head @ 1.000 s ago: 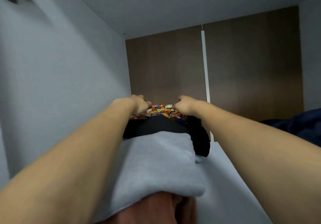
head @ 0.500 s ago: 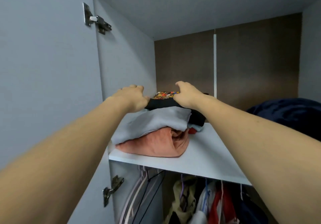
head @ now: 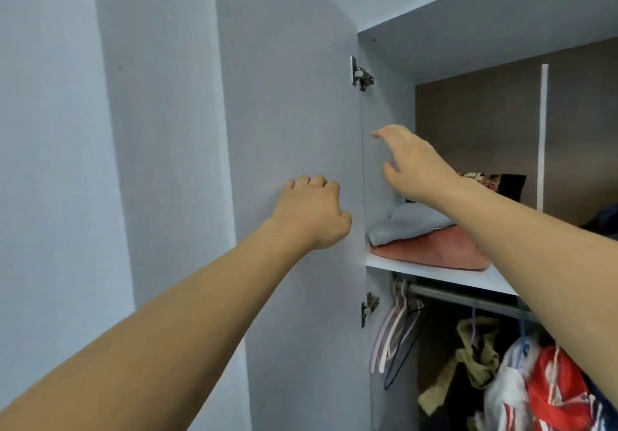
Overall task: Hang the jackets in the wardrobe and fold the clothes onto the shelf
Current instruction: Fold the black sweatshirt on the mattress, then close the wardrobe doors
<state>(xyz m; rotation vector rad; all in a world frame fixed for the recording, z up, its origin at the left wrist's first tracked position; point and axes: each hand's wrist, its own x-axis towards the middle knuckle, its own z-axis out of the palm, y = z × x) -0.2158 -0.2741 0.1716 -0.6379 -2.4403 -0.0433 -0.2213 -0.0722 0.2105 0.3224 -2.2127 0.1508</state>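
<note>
1. An open pale grey wardrobe (head: 384,150) fills the right of the view, and its flat pale grey door (head: 291,113) is swung out to the left of the white shelf (head: 434,272).
2. The left hand (head: 312,213) is held up in front of the door, left of the shelf. Its fingers are clenched into a loose fist and grasp nothing. Whether the knuckles touch the door cannot be told.
3. The right hand (head: 414,163) hovers above the left end of the shelf, in front of the wardrobe's inner side wall. Its fingers are released and spread, holding nothing.
4. On the shelf lies a stack of folded clothes: a salmon-pink folded garment (head: 434,250) at the bottom, a light grey folded garment (head: 411,223) on top of it, and behind these a black garment with a bright multicoloured print (head: 495,183), partly hidden by the right forearm.
5. Below the shelf runs a grey metal rail (head: 468,300). Empty pink and black hangers (head: 394,333) hang at its left end. To their right hang an olive garment (head: 478,350) and a red and white garment (head: 551,387).
6. Two metal hinges (head: 361,74) join the door to the wardrobe, one above shelf level and one below it.
</note>
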